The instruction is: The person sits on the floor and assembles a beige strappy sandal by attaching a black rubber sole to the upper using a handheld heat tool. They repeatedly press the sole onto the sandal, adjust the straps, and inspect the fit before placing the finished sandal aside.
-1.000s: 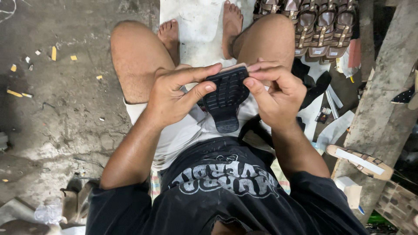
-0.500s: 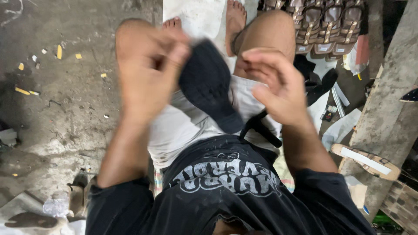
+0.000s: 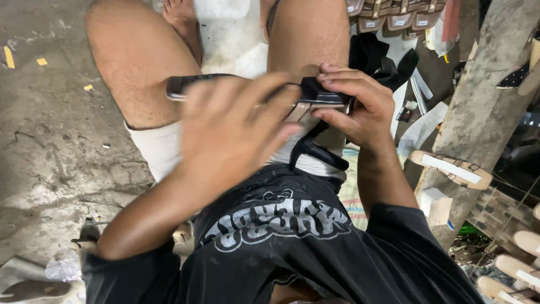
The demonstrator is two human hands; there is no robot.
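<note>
a cracked grey concrete floor (image 3: 50, 146) spreads at the left, with small yellow scraps (image 3: 9, 56) lying on it. a row of brown sandals (image 3: 394, 17) sits along the top edge. a rough wooden post (image 3: 484, 95) leans at the right, and a tan sandal with a white strap (image 3: 450, 168) rests against it. pale soles (image 3: 523, 264) lie in the lower right corner.

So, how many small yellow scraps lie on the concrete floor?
3: a long yellow scrap at the left edge, a second scrap right of it, a third scrap beside the thigh. Others may be hidden.
</note>
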